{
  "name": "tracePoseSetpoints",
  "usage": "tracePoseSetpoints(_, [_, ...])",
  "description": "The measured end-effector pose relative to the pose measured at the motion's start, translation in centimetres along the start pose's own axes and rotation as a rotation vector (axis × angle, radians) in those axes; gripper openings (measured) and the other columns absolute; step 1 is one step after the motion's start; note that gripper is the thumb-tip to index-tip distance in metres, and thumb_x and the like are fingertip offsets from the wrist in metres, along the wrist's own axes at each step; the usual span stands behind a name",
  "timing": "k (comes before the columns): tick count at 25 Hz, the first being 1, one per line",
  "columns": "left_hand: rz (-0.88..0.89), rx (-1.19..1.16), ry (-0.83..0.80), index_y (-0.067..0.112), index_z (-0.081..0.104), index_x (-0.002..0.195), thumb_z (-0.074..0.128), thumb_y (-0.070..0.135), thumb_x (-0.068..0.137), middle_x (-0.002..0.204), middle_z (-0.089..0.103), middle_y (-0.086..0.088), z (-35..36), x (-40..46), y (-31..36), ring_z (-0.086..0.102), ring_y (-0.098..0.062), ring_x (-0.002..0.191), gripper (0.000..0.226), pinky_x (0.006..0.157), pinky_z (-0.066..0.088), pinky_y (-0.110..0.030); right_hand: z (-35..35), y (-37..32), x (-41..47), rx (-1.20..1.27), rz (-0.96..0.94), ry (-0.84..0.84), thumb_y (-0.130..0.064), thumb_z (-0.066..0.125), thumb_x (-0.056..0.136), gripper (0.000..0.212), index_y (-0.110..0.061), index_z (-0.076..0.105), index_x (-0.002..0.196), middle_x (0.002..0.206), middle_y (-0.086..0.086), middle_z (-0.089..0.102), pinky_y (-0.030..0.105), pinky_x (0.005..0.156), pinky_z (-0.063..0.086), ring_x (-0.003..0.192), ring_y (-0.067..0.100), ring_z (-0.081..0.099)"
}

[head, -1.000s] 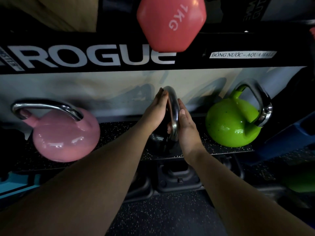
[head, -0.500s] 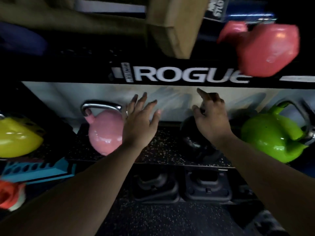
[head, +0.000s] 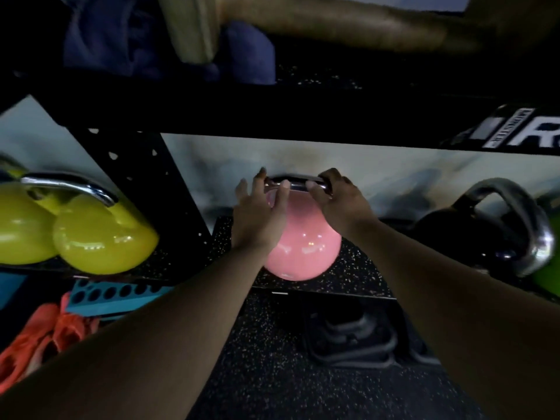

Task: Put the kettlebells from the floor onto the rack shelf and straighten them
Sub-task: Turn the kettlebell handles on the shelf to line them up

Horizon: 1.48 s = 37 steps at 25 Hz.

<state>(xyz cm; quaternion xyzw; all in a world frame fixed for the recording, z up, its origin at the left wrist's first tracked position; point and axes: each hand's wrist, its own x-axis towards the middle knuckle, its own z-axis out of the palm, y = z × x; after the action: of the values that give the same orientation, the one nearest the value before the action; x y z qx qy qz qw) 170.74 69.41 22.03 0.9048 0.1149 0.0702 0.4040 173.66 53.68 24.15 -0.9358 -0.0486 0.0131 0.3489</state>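
Observation:
A pink kettlebell (head: 303, 247) with a chrome handle stands on the speckled rack shelf (head: 357, 274) at the centre. My left hand (head: 257, 213) lies over its left side, fingers spread and touching the left end of the handle. My right hand (head: 336, 195) is closed around the handle's right end. A black kettlebell (head: 448, 234) stands to the right on the same shelf, and a sliver of a green kettlebell (head: 548, 274) shows at the right edge. Two yellow kettlebells (head: 100, 237) sit on the shelf bay to the left.
A black perforated rack upright (head: 145, 177) separates the yellow kettlebells from the pink one. The shelf beam above (head: 303, 116) hangs low over the handles. Under the shelf are black weights (head: 351, 334), a teal holed block (head: 118, 295) and orange straps (head: 39, 338) on the speckled floor.
Both hands left the black kettlebell and moved left to the pink one. My right hand has closed on its handle and my left hand now rests on it. The view has shifted left.

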Motion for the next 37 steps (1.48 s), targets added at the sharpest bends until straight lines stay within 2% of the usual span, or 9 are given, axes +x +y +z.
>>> tracePoseSetpoints(5, [-0.251,-0.231,-0.137,0.031,-0.002,0.157,0.026,0.075,0.091,0.156,0.03,-0.016,1.7,1.3,0.8,0.055,-0.034,0.121,0.084,0.081,0.047,-0.032,1.5,-1.3,-0.8,0.031,0.121,0.132,-0.052,0.046,0.094,0.045,-0.013,0.053,0.115,0.105,0.017,0.061,0.035,0.076,0.042,0.098,0.035,0.055])
tracePoseSetpoints(9, [-0.057,-0.332,-0.278,0.025,0.042,0.142,0.032,0.063,0.098,0.131,0.062,0.0,1.2,3.6,0.0,0.059,-0.008,0.114,0.059,0.097,0.047,-0.032,3.2,-2.4,-4.4,0.308,0.212,0.222,-0.048,0.049,0.094,0.028,-0.023,0.051,0.105,0.09,0.003,0.064,0.036,0.073,0.048,0.085,0.026,0.06])
tracePoseSetpoints(11, [-0.005,-0.413,-0.236,0.036,0.052,0.114,0.036,0.057,0.099,0.099,0.066,0.012,2.4,3.1,-0.2,0.061,0.015,0.084,0.03,0.077,0.049,-0.016,2.5,-2.2,-4.8,0.584,0.265,0.161,-0.047,0.05,0.095,0.024,-0.03,0.056,0.11,0.087,-0.001,0.067,0.03,0.065,0.051,0.076,0.019,0.064])
tracePoseSetpoints(13, [0.002,-0.479,-0.187,0.031,0.051,0.119,0.036,0.055,0.099,0.091,0.059,0.018,3.3,3.0,0.0,0.058,0.018,0.071,0.034,0.066,0.041,-0.011,2.3,-2.2,-4.7,0.728,0.273,0.156,-0.042,0.041,0.1,0.028,-0.035,0.058,0.122,0.087,-0.002,0.067,0.02,0.056,0.05,0.067,0.006,0.061])
tracePoseSetpoints(15, [-0.048,-0.506,-0.225,0.021,0.037,0.146,0.03,0.065,0.093,0.11,0.061,0.017,3.4,4.1,0.2,0.059,0.01,0.093,0.069,0.081,0.044,-0.017,3.4,-3.1,-4.4,0.772,0.265,0.14,-0.039,0.035,0.103,0.035,-0.035,0.055,0.131,0.094,0.0,0.067,0.017,0.057,0.049,0.071,0.004,0.059])
tracePoseSetpoints(18, [-0.187,-0.607,-0.294,0.013,0.042,0.146,0.03,0.069,0.089,0.141,0.056,-0.018,3.1,6.1,-0.1,0.056,-0.029,0.125,0.081,0.11,0.041,-0.044,5.7,-4.8,-4.2,0.853,0.263,0.083,-0.039,0.031,0.104,0.041,-0.036,0.041,0.143,0.125,-0.007,0.059,0.013,0.072,0.049,0.098,0.0,0.057])
tracePoseSetpoints(25, [-0.158,-0.63,-0.367,0.032,0.046,0.143,0.029,0.08,0.077,0.143,0.055,-0.008,2.7,6.5,-0.8,0.054,-0.025,0.128,0.084,0.112,0.038,-0.046,7.7,-6.4,-3.6,1.092,0.372,0.207,-0.036,0.037,0.103,0.039,-0.037,0.045,0.141,0.126,-0.015,0.053,0.007,0.077,0.047,0.096,-0.013,0.052])
tracePoseSetpoints(30, [-0.16,-0.635,-0.381,0.033,0.046,0.144,0.031,0.077,0.08,0.146,0.053,-0.008,2.8,6.5,-1.0,0.052,-0.026,0.13,0.079,0.112,0.038,-0.048,8.4,-6.9,-3.4,1.12,0.413,0.251,-0.036,0.038,0.103,0.038,-0.04,0.046,0.139,0.138,-0.008,0.056,0.035,0.102,0.047,0.116,0.008,0.058])
tracePoseSetpoints(37, [-0.112,-0.616,-0.357,0.031,0.042,0.147,0.026,0.069,0.089,0.152,0.046,-0.006,3.0,6.7,-1.3,0.045,-0.024,0.137,0.071,0.116,0.032,-0.047,8.7,-6.5,-4.1,1.003,0.351,0.26,-0.043,0.034,0.102,0.04,-0.045,0.04,0.141,0.137,-0.018,0.052,0.016,0.1,0.042,0.118,-0.007,0.052])
